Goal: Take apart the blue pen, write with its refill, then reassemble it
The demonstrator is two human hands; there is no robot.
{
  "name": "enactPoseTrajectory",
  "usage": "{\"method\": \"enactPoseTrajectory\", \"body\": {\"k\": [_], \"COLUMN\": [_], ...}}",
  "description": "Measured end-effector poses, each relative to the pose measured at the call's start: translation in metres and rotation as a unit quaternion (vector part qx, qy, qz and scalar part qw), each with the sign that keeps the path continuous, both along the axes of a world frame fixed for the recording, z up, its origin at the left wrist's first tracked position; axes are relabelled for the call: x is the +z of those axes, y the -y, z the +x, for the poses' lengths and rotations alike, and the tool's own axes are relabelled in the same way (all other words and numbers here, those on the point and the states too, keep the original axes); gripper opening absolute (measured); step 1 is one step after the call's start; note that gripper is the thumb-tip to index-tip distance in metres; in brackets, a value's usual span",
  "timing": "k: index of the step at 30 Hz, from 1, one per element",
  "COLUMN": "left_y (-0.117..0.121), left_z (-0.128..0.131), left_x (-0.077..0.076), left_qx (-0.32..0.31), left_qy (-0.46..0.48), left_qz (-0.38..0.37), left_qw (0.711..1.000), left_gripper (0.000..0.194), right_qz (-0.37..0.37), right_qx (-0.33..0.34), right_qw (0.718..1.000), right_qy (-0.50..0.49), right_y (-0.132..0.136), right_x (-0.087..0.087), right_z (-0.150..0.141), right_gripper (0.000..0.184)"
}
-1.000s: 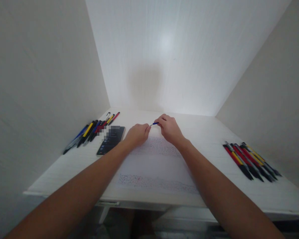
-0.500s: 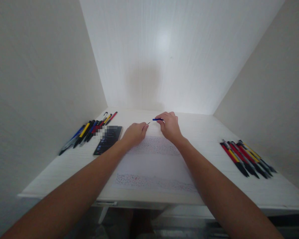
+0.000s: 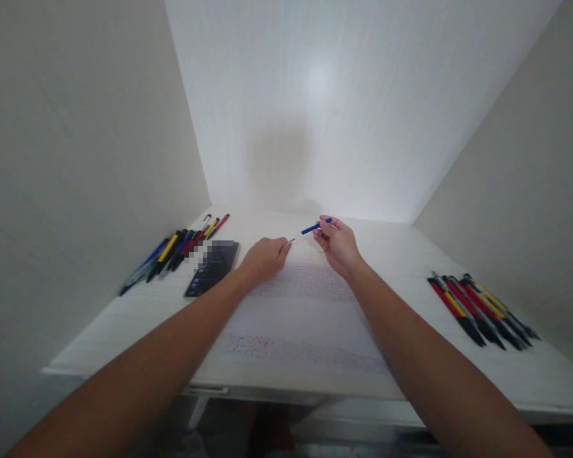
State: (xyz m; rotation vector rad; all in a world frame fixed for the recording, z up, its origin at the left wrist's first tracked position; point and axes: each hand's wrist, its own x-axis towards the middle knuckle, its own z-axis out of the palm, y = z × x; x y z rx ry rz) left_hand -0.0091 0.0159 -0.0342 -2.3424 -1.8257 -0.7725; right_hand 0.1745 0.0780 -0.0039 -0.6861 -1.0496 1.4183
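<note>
My left hand [image 3: 267,257] is closed, its thumb and finger pinching a thin pen refill [image 3: 295,238], dark near my fingers and whitish toward the right. My right hand [image 3: 338,245] grips a slim blue pen barrel [image 3: 310,229] between thumb and fingers, tilted with its right end higher. The refill lines up with the barrel's lower left end; whether it sits inside is too small to tell. Under both hands lies a sheet of paper [image 3: 296,321] with lines of handwriting near the top and a band of red and blue marks along the bottom.
A phone [image 3: 212,270] with a lit screen lies left of my left forearm. Beyond it, a row of several pens [image 3: 165,254] rests along the left wall. Another group of several red, yellow and black pens [image 3: 477,308] lies at the right. Panels enclose the white desk [image 3: 401,286].
My right hand has turned and moved slightly right, showing more of the blue barrel. My left hand still pinches the refill. The whole view has shifted a little.
</note>
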Motion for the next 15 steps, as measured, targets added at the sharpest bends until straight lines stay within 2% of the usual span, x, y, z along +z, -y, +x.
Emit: {"method": "enactPoseTrajectory", "body": {"k": [15], "left_y": [0.0019], "left_z": [0.0004], "left_x": [0.0039], "left_qx": [-0.004], "left_qy": [0.014], "left_qz": [-0.003], "left_qw": [1.000], "left_gripper": [0.040], "right_qz": [0.026], "right_qx": [0.023], "right_qw": [0.999], "right_qy": [0.011], "right_y": [0.0011], "right_x": [-0.0013], "right_z": [0.0000], "right_gripper": [0.014]}}
